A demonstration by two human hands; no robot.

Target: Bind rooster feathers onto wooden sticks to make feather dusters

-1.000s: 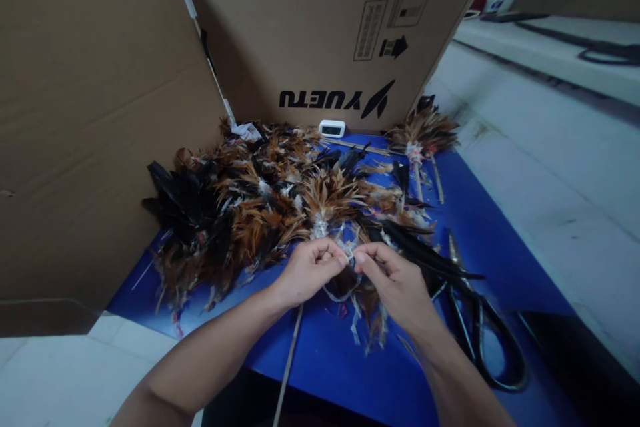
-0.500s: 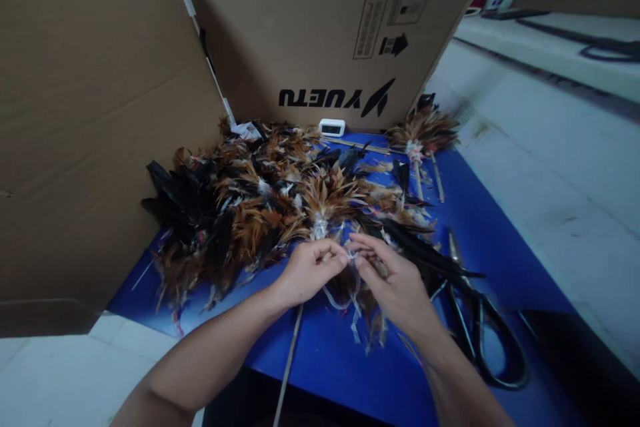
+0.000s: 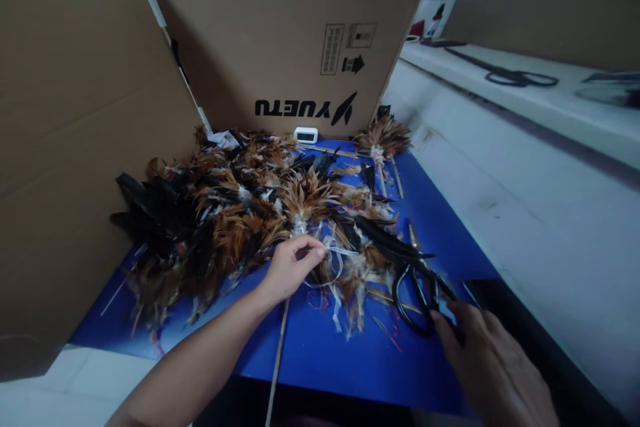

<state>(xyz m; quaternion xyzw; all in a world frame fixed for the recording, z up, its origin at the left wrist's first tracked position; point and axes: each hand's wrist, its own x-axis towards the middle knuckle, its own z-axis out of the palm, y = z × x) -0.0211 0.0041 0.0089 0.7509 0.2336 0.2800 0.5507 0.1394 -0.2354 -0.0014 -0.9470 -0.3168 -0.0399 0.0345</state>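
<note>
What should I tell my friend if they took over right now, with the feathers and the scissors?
Left hand: pinching the white string at the base of a brown feather bundle, with its thin stick running toward you.
Right hand: fingertips on the handles of the black scissors, not yet gripping them.
Both lie on the blue table; the big feather pile sits to the left.
Done: string is wrapped around the bundle.
Left: loose string ends trail uncut, probably needing a trim.
</note>
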